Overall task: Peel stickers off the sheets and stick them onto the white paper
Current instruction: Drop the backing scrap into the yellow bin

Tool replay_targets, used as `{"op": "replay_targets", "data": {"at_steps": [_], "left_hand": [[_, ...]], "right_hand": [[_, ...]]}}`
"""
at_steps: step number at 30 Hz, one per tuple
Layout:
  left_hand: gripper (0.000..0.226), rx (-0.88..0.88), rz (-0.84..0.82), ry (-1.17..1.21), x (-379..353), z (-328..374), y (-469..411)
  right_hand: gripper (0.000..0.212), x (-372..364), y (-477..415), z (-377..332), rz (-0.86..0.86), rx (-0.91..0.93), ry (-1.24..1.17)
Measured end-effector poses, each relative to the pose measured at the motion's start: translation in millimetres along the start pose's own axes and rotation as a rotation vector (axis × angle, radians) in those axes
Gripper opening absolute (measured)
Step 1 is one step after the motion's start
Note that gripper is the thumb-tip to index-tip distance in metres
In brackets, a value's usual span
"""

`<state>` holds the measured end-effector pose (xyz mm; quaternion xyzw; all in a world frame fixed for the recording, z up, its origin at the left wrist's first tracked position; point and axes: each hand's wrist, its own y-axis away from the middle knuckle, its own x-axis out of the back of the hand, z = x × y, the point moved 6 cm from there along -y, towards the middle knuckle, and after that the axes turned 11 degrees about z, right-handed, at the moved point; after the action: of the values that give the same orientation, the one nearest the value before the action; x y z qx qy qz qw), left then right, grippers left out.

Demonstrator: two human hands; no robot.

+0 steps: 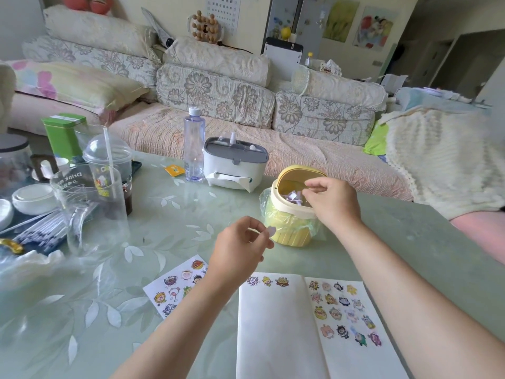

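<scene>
Nearest, the open white paper (276, 329) lies flat on the pale green leaf-patterned worktop (82, 324), with bare room to its left. A white cartoon sticker sheet (175, 291) sits beside it. The left hand (240, 250) pinches a small pale sticker (271, 231). Farther off, the right hand (333, 201) holds its fingertips pinched together over a small yellow lidded bin (295, 231).

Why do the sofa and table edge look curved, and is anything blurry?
Head view: the wide-angle lens bows the sofa and table edge; daylight is soft, shadows faint; some stickers at lower right look smeared.
</scene>
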<state>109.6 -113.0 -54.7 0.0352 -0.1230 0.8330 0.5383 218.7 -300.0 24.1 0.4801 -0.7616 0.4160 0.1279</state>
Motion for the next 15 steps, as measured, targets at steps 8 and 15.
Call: {"op": "replay_targets", "data": {"at_steps": [8, 15], "left_hand": [[0.011, -0.152, 0.099, -0.096, 0, -1, -1], [0.004, -0.43, 0.135, -0.288, -9, 8, 17]], "right_hand": [[0.026, 0, 80, 2, -0.263, -0.16, -0.222], [0.03, -13, 110, 28, -0.539, -0.569, -0.489]]}}
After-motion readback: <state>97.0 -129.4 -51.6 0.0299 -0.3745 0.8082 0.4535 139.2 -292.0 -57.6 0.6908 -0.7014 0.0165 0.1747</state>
